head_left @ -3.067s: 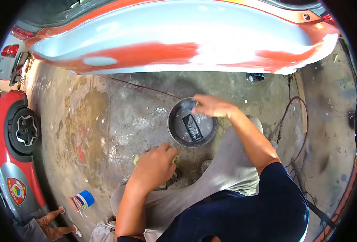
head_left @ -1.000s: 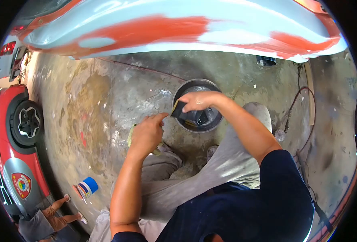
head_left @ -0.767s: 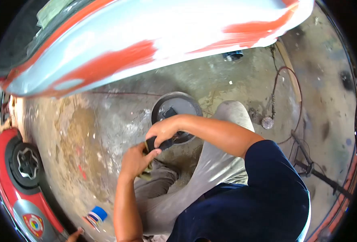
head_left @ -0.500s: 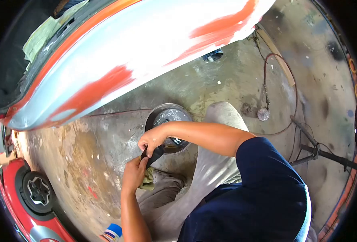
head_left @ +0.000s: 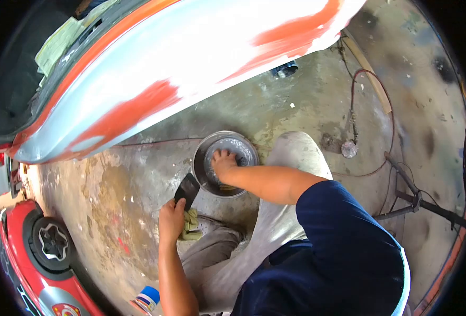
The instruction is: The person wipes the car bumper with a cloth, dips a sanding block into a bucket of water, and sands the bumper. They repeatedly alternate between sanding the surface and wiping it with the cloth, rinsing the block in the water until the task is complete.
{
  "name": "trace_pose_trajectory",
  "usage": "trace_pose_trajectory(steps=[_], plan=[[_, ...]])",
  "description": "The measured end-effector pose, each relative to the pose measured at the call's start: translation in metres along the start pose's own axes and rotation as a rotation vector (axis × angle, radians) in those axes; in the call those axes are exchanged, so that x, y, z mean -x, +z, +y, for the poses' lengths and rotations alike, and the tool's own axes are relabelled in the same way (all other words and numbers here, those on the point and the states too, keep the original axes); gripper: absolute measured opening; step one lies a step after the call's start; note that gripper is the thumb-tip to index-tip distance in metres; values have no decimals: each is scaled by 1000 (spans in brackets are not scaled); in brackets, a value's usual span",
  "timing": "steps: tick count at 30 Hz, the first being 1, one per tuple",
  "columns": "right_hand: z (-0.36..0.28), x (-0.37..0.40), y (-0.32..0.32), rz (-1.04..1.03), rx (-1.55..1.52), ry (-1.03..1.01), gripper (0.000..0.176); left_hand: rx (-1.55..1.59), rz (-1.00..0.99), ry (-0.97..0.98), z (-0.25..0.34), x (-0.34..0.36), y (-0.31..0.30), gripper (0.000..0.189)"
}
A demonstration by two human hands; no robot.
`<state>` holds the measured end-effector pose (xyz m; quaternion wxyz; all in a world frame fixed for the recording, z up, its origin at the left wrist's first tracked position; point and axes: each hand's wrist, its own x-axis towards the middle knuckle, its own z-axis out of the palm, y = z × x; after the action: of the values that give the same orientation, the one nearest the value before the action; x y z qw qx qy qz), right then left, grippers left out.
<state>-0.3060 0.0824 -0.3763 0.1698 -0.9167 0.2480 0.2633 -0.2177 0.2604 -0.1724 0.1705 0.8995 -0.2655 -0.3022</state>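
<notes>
My left hand (head_left: 171, 220) is closed on the lower end of a black sheet of sandpaper (head_left: 188, 189), which stands up from the fingers beside the basin. A yellow-green cloth (head_left: 192, 227) is just right of that hand, by my shin. My right hand (head_left: 224, 164) reaches into a round metal basin (head_left: 196, 176) with its fingers spread. Dark water or a dark bottom with whitish patches shows around the fingers, and their tips partly cover what lies inside. A small yellowish piece (head_left: 226, 187) lies near the basin's lower inner edge.
A white car panel (head_left: 201, 58) with orange-red patches spans the top. A blue-black can (head_left: 284, 69) lies under it. A hose (head_left: 392, 121) and a black metal stand (head_left: 417, 197) are at right. A blue-lidded container (head_left: 148, 296) and a red car (head_left: 27, 253) are at lower left.
My right hand has let go of the black sandpaper and moved right into the basin, its fingers spreading. My left hand keeps the sandpaper, now held upright and alone.
</notes>
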Motion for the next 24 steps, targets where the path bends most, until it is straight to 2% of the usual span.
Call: trace_pose_trajectory(steps=[3,6,9,11,12,15,17,21,22,24], plan=[[12,-2,-11,-10,-72,126,59,55,44,-46,-21,-5,1,48],[25,-30,3,-12,-403,240,62,99,62,-113,-20,-5,-1,54],[29,-27,-35,-125,-286,41,55,188,66,-167,-25,-5,-3,55],[29,-20,-77,-240,-206,-174,46,241,66,-199,-28,-7,-4,55],[25,-10,-94,-179,-323,-142,38,267,64,-213,-30,-7,-5,54],[30,13,-126,-114,-608,-342,42,333,65,-230,-31,-7,-7,53],[24,23,-139,-113,-792,-378,43,400,55,-241,-24,-5,-9,53],[3,40,-138,-161,-1160,-537,37,465,38,-245,-24,-4,-6,51],[-5,42,-136,-210,-1238,-534,28,514,15,-279,-22,-3,-6,46],[-15,49,-131,-179,-1305,-518,26,599,-25,-293,-23,-3,-6,38]])
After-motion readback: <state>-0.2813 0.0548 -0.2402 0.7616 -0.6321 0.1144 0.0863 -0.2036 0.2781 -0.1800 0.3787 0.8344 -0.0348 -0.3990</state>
